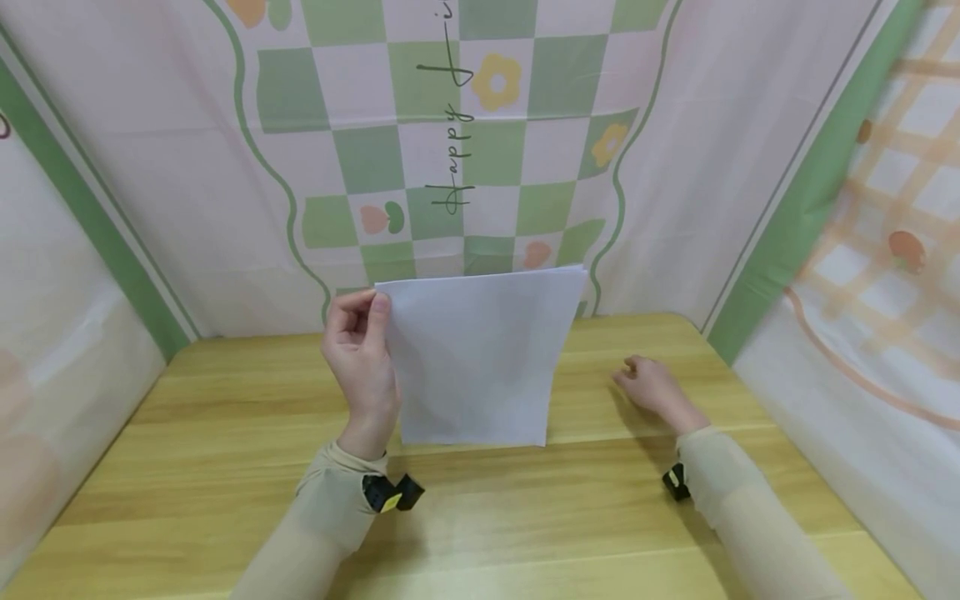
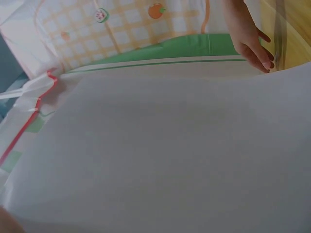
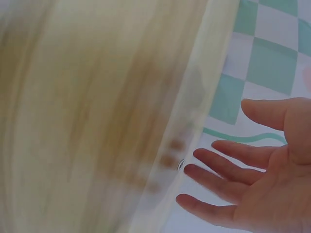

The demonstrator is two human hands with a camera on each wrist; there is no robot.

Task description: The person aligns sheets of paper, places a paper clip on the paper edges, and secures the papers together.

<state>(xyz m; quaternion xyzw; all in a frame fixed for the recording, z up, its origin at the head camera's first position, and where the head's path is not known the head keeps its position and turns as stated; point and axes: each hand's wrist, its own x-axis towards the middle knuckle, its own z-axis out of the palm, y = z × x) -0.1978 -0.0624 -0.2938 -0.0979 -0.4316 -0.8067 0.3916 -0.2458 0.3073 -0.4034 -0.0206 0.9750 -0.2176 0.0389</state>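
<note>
My left hand [image 1: 365, 367] pinches a white sheet of paper [image 1: 472, 362] by its upper left corner, thumb in front. The paper hangs upright above the table, and a doubled edge shows at its top right corner. In the left wrist view the paper [image 2: 155, 150] fills most of the picture, and only a bit of the left hand [image 2: 8, 223] shows. To the right of the paper, apart from it, is my right hand [image 1: 651, 385] over the table. The right wrist view shows this hand [image 3: 262, 179] with fingers spread and nothing held.
The wooden table [image 1: 217, 433] has a light, glossy top. Behind it hangs a green and white checked cloth [image 1: 491, 154]; more patterned cloth [image 1: 885, 275] stands along the right side. Black wrist cameras [image 1: 390, 493] sit on the sleeves.
</note>
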